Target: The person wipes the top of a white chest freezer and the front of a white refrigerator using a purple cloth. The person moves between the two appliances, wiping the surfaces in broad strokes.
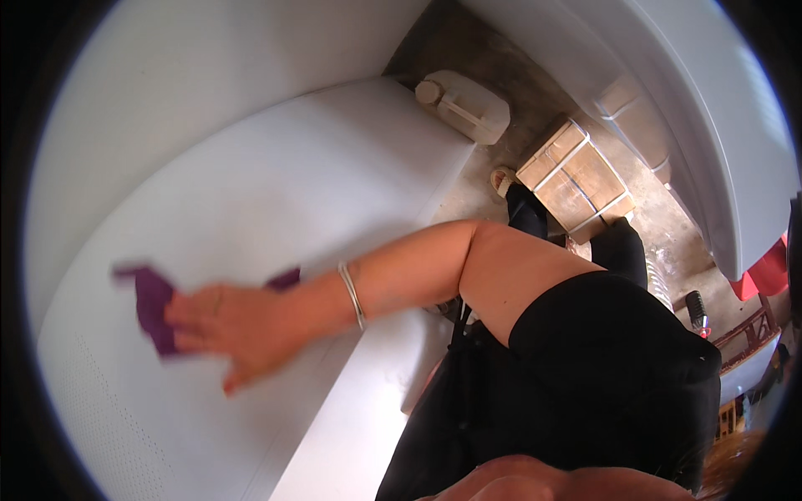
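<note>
My right hand [241, 322], blurred, lies palm down over a purple cloth [155, 313] on a broad, smooth white panel [301, 169]. The cloth sticks out past my fingertips, and a corner of it shows beside the wrist. The hand covers the rest of it. My fingers point to the left of the view, with the thumb apart from them. A silvery bangle [352, 295] circles the wrist. Rows of small dots mark the panel's lower left part. My left hand is out of view.
A translucent plastic jerrycan [470, 109] stands on the floor beyond the panel. Close to my legs is a strapped cardboard box [576, 178]. A glossy grey-white panel [695, 125] curves along the right side, with a red plastic object [761, 272] beneath it.
</note>
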### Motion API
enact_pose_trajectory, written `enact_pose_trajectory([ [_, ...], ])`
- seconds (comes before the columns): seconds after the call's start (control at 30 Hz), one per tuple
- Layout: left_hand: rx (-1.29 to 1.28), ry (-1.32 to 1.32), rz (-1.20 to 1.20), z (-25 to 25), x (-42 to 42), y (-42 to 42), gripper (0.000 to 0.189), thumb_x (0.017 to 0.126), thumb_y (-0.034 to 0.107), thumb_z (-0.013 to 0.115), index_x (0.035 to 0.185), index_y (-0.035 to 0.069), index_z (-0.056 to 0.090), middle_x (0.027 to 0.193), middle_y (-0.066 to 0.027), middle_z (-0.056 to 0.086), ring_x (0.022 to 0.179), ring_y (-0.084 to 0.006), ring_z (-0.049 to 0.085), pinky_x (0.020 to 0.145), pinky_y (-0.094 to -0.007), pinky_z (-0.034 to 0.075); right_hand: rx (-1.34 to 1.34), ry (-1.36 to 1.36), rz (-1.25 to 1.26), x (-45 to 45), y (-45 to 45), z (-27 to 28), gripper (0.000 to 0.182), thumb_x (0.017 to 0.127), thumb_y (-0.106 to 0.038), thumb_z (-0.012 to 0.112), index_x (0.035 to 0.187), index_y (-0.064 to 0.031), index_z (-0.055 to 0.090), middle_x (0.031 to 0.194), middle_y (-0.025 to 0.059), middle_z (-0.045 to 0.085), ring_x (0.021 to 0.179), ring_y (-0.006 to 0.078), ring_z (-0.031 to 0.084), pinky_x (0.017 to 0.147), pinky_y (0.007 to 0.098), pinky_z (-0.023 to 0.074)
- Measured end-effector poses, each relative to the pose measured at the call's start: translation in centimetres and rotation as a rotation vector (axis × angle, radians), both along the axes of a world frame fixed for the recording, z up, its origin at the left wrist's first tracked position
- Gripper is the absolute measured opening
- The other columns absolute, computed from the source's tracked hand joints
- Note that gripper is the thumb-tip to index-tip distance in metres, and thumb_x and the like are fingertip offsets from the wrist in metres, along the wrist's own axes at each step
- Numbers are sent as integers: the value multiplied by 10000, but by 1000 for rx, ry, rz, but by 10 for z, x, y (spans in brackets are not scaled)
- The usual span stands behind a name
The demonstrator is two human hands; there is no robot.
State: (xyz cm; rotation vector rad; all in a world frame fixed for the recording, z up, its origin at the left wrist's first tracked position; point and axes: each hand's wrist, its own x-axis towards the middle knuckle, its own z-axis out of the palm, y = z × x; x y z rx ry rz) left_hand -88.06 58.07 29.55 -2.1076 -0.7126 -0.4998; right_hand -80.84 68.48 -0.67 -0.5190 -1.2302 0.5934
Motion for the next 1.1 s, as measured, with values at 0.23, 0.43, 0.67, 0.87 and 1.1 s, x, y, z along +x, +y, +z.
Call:
enact_pose_trajectory([
  [0.23, -18, 164, 14, 11, -6, 0, 586, 978, 365, 166, 1118, -105, 486, 1067, -252, 540, 966, -352, 576, 764, -455, 542, 15, 31, 119, 10, -48, -63, 486, 871, -433, 449, 1164, -49, 507, 1038, 158, 482, 1117, 329, 380, 987, 414, 264],
  [0.43, -463, -467, -553, -1, -9, 3, 563, 980, 346, 182, 1143, -101, 482, 1103, -261, 537, 1004, -355, 558, 811, -467, 520, -691, -103, 83, -3, -29, -301, 612, 918, -422, 369, 1373, -20, 296, 1449, 189, 231, 1346, 303, 221, 1091, 387, 195],
  [0.67, -434, -307, -367, 18, -9, -8, 554, 942, 433, 308, 1269, -7, 387, 1213, -187, 507, 1098, -330, 512, 908, -497, 424, -1273, -279, -62, -8, -47, -410, 574, 928, -436, 284, 1299, -10, 385, 1349, 202, 379, 1264, 322, 345, 1008, 414, 324],
  [0.87, 29, -186, 141, -4, 2, -11, 811, 873, 635, 263, 1097, -84, 566, 1041, -245, 598, 982, -340, 591, 839, -484, 502, -768, -120, -84, -19, -109, -209, 530, 936, -380, 390, 1245, 45, 462, 1360, 243, 361, 1267, 361, 345, 1032, 419, 278],
  [1.1, 231, 325, 26, 21, 3, -8, 687, 964, 484, 109, 1064, -25, 559, 1029, -129, 622, 836, -236, 598, 734, -314, 499, -36, -124, -60, -9, -116, 28, 856, 749, -316, 689, 1392, -20, 209, 1413, 272, 205, 1301, 432, 245, 1016, 486, 268],
])
